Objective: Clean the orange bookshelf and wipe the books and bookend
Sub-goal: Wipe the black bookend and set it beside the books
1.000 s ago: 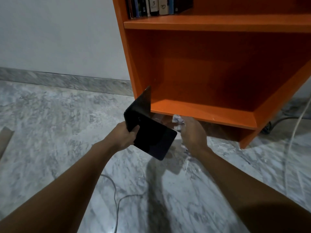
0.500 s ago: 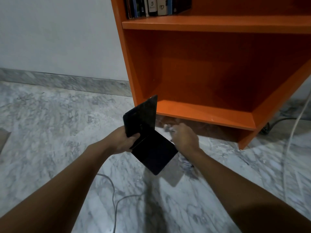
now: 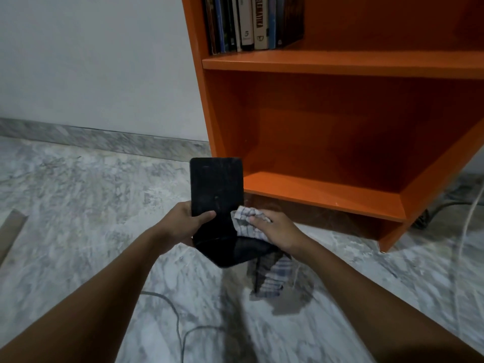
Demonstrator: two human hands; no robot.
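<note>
A black L-shaped bookend is held upright in front of the orange bookshelf. My left hand grips its lower left edge, thumb across the front face. My right hand holds a checked cloth against the bookend's lower right side; the cloth's loose end hangs below the bookend's base. Several books stand on the upper shelf at its left end. The lower shelf compartment holds nothing.
Grey marble floor runs to a white wall with a marble skirting. A thin cable loops on the floor between my arms. More cables lie right of the shelf. A cardboard piece shows at the left edge.
The bookend has turned so its upright face points toward me. My right hand has brought the cloth from behind onto its lower right side. The view has tilted up a little.
</note>
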